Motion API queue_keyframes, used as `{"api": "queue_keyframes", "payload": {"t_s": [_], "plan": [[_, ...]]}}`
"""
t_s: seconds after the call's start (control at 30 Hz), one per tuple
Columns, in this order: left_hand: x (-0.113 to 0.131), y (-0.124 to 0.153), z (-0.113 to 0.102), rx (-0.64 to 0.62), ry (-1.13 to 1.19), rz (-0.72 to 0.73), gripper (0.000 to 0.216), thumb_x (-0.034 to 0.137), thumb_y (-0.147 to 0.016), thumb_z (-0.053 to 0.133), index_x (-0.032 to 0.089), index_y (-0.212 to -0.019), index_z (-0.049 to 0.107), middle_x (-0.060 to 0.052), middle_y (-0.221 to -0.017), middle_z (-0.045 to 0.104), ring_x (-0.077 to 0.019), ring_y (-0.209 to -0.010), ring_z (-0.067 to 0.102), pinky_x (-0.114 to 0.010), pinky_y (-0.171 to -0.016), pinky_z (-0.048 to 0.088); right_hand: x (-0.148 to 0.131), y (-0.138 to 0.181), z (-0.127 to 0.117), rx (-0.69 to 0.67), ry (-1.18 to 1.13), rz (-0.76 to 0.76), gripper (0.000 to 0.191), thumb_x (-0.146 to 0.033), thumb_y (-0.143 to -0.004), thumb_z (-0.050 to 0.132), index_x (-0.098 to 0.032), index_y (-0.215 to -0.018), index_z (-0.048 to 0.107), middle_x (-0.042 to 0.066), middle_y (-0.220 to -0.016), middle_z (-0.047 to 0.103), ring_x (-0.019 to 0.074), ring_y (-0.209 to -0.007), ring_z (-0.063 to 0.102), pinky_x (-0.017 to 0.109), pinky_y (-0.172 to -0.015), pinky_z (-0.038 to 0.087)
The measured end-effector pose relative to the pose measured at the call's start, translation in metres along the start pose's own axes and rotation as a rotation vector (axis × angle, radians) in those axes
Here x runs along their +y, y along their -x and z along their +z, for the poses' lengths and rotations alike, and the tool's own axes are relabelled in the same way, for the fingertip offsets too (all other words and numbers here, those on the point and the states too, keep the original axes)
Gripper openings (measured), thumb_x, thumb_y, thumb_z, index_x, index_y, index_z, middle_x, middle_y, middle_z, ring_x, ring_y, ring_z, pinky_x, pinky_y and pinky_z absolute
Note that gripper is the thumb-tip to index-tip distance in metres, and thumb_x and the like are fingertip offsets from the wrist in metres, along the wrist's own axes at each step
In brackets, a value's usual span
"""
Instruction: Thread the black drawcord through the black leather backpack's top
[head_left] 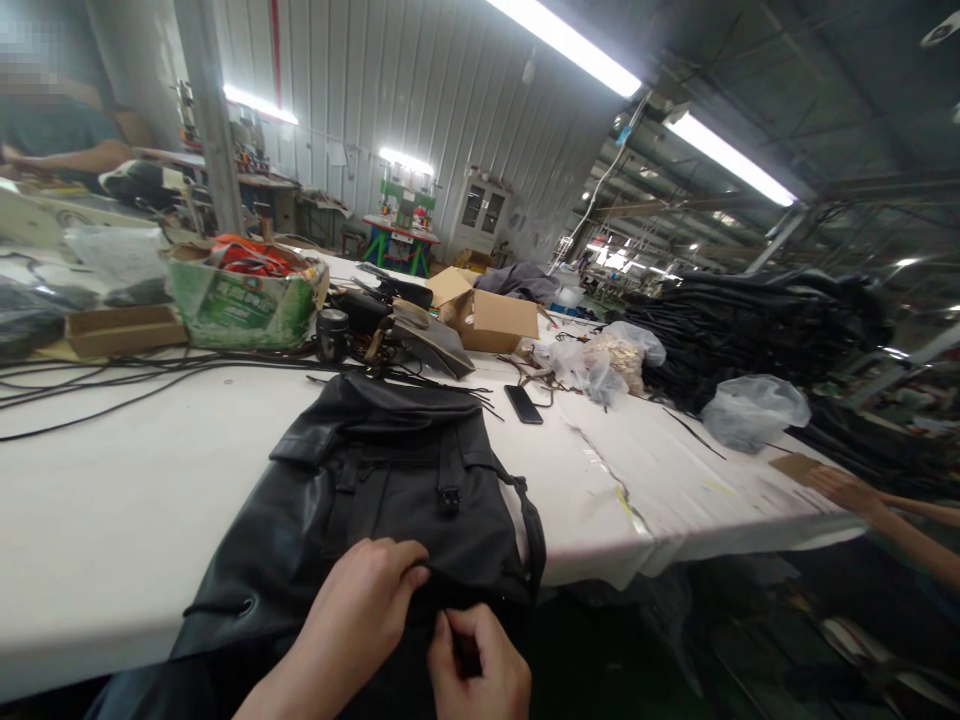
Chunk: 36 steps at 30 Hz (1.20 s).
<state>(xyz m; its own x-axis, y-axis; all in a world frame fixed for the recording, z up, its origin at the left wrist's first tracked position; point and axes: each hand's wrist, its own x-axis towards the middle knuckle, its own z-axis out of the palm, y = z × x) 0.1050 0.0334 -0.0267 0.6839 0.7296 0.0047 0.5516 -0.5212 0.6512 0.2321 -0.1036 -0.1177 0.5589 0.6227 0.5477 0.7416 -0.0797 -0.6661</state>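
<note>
A black leather backpack (390,480) lies flat on the white table (127,520), its near end hanging over the front edge. My left hand (360,610) is closed on the bag's near edge, fingers curled into the black material. Just right of it, my right hand (480,665) pinches a small black part of the bag, a strap or pull; I cannot make out which. A buckle (448,500) sits on the bag's middle strap above my hands.
A phone (523,404) lies beyond the bag. Black cords (112,375), a green carton (240,300), a cardboard box (487,320), plastic bags (754,410) and stacked black material (750,330) crowd the far side. Another person's hand (847,490) rests at the right; a person sits far left.
</note>
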Motion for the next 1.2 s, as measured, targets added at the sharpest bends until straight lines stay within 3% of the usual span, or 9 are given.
{"api": "queue_keyframes", "payload": {"t_s": [0.27,0.6,0.8,1.2], "plan": [[0.001,-0.002,-0.001,-0.009,-0.015,-0.022,0.027,0.02,-0.105,0.057,0.027,-0.106,0.083,-0.008,-0.099,0.082,-0.0264,-0.099,0.077,-0.032,-0.086,0.051,0.004,0.002,-0.002,0.015,0.067,0.003,0.029,-0.037,-0.106,0.064,-0.024,-0.081,0.07,-0.002,-0.067,0.062,0.0131,-0.055,0.06,0.025,-0.059,0.048],[-0.002,0.0,0.002,0.011,0.018,-0.014,0.027,0.021,-0.104,0.058,0.028,-0.109,0.084,-0.007,-0.1,0.082,-0.0264,-0.102,0.077,-0.032,-0.091,0.052,-0.006,0.001,0.007,0.033,0.019,-0.016,0.026,-0.034,-0.106,0.063,-0.024,-0.083,0.07,-0.002,-0.068,0.063,0.0134,-0.056,0.062,0.024,-0.059,0.05],[-0.002,-0.003,0.002,0.022,0.065,-0.053,0.023,0.021,-0.102,0.061,0.028,-0.099,0.082,-0.005,-0.097,0.082,-0.025,-0.098,0.078,-0.032,-0.081,0.047,-0.003,0.002,0.004,0.1,0.051,-0.033,0.025,-0.033,-0.105,0.065,-0.024,-0.082,0.068,-0.002,-0.066,0.059,0.013,-0.053,0.058,0.025,-0.055,0.047],[0.003,-0.005,0.0,0.019,0.1,-0.08,0.022,0.019,-0.101,0.063,0.025,-0.09,0.081,-0.004,-0.09,0.082,-0.0234,-0.091,0.078,-0.031,-0.076,0.043,-0.004,0.0,0.01,0.105,0.074,-0.132,0.024,-0.029,-0.106,0.063,-0.024,-0.082,0.065,-0.004,-0.066,0.056,0.0117,-0.051,0.057,0.023,-0.054,0.046]]}}
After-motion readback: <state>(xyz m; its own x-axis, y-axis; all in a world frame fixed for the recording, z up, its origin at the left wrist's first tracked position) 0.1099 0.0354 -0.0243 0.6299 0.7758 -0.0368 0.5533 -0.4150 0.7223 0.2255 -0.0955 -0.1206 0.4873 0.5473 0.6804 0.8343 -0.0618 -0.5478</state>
